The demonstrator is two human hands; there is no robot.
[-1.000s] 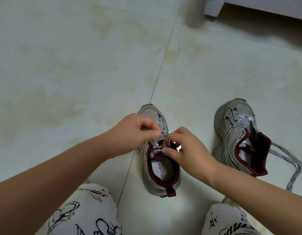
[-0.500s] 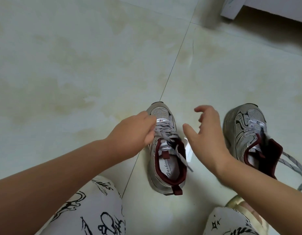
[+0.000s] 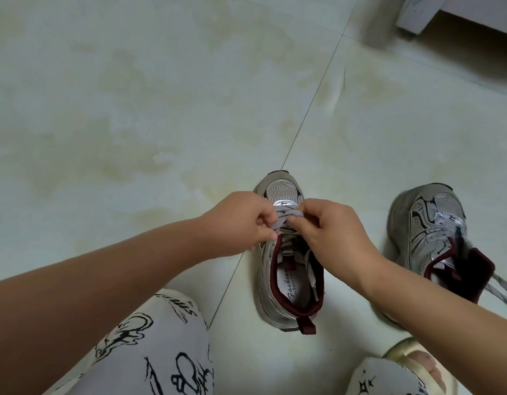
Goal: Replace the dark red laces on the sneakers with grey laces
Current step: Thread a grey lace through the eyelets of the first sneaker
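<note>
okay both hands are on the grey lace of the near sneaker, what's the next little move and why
Probably pull the pinched crossing snug. Both the left hand and right hand grip the grey lace near the toe of the near sneaker, while its lower rows toward the tongue look slack.

Both hands meet over the near sneaker (image 3: 286,269) on the floor (image 3: 132,109); the other sneaker (image 3: 429,223) stands to its right, laces (image 3: 503,292) apparently trailing rightward.
</note>
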